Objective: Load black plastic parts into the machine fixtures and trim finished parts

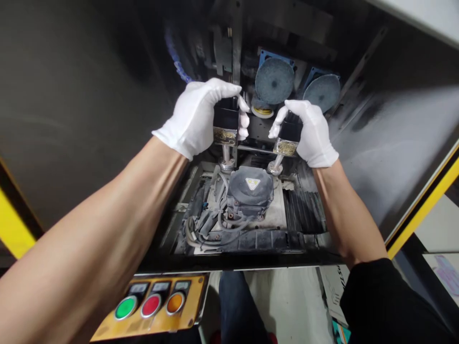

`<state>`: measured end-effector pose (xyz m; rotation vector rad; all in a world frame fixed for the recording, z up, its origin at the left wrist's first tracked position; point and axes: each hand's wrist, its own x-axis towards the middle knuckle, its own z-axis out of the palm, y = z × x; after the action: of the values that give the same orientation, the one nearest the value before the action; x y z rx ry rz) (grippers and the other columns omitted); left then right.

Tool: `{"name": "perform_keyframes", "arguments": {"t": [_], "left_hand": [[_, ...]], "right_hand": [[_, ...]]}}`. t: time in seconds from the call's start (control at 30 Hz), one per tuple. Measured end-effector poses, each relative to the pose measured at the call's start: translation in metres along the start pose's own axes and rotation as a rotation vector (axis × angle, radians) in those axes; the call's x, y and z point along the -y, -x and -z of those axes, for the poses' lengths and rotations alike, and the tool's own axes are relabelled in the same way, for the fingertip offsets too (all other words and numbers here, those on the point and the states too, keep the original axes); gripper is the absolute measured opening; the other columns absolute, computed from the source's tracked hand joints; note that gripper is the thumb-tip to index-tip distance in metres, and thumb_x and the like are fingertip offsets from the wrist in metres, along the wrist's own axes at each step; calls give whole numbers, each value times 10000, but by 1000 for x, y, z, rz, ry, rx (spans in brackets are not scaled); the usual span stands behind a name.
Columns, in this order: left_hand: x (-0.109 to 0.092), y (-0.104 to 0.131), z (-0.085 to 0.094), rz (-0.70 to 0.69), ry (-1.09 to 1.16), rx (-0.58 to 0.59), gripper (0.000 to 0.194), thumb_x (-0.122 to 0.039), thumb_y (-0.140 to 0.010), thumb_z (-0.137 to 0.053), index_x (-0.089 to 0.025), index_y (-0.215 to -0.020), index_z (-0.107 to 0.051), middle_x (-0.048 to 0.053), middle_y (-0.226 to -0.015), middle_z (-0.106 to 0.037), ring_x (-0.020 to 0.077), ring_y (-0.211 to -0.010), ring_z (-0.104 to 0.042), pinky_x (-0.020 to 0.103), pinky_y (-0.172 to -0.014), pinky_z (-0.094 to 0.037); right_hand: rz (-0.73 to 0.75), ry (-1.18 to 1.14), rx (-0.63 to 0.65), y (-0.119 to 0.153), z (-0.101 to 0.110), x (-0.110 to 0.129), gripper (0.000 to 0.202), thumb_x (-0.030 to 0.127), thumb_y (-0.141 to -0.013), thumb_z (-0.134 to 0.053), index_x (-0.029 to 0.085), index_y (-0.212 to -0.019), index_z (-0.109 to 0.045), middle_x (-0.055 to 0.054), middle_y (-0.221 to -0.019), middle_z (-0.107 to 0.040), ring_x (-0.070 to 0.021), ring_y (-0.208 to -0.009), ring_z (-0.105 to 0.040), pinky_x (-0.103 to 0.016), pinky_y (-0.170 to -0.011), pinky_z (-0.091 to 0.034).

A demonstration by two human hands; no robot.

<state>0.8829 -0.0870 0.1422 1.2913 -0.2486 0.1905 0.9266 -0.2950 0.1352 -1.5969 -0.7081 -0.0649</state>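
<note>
My left hand [199,114], in a white glove, is wrapped round a black rectangular block [225,119]. This block has a worn, gold-brown lower band and sits on a short metal post [225,154]. To the right, my gloved right hand [314,131] curls its fingers round a similar black block [290,131] on a tilted second post [278,164]. Thumbs and fingertips reach over the upper parts of both blocks and hide some of them. Between and below the posts lies a dusty grey motor housing [251,186] with a triangular warning label.
Two round grey discs [274,81] on blue mounts stand behind the hands. Grey cables [218,224] loop beside the housing. A yellow panel [154,306] with green, red and orange buttons is at the front. Metal walls [89,105] and yellow-edged openings flank my arms.
</note>
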Motion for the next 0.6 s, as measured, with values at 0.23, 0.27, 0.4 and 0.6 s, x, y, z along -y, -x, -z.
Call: {"name": "perform_keyframes", "arguments": {"t": [0.23,0.27,0.4,0.6], "left_hand": [[4,0,-1,-75,32,1,227,-176,-943,-584,-85,-750,-662,49,-650,-649,164,-544,-635,283,-490,-565],[5,-1,0,-82,30,28,247,-208,-949,-590,-94,-745,-669,59,-636,-644,170,-532,-629,291,-481,-558],[7,-3,3,-63,14,44,308,-221,-1014,-528,-151,-730,-623,67,-624,-633,173,-502,-593,345,-510,-559],[-8,-10,-1,38,-121,1,451,-205,-1120,-418,-154,-729,-636,23,-644,-672,143,-570,-649,301,-635,-580]], "right_hand": [[67,-123,-142,6,-11,-3,433,509,-1014,-561,201,-733,-676,26,-604,-680,-129,-589,-653,-288,-640,-533],[71,-129,-149,7,-12,-4,401,477,-1013,-559,199,-746,-673,33,-614,-684,-136,-604,-658,-294,-665,-536],[53,-81,-203,7,-13,-4,297,439,-960,-538,243,-758,-631,45,-651,-674,-156,-648,-661,-317,-692,-525],[3,-73,-227,0,-13,-2,310,337,-966,-414,263,-719,-586,12,-742,-619,-135,-656,-616,-326,-704,-548]]}}
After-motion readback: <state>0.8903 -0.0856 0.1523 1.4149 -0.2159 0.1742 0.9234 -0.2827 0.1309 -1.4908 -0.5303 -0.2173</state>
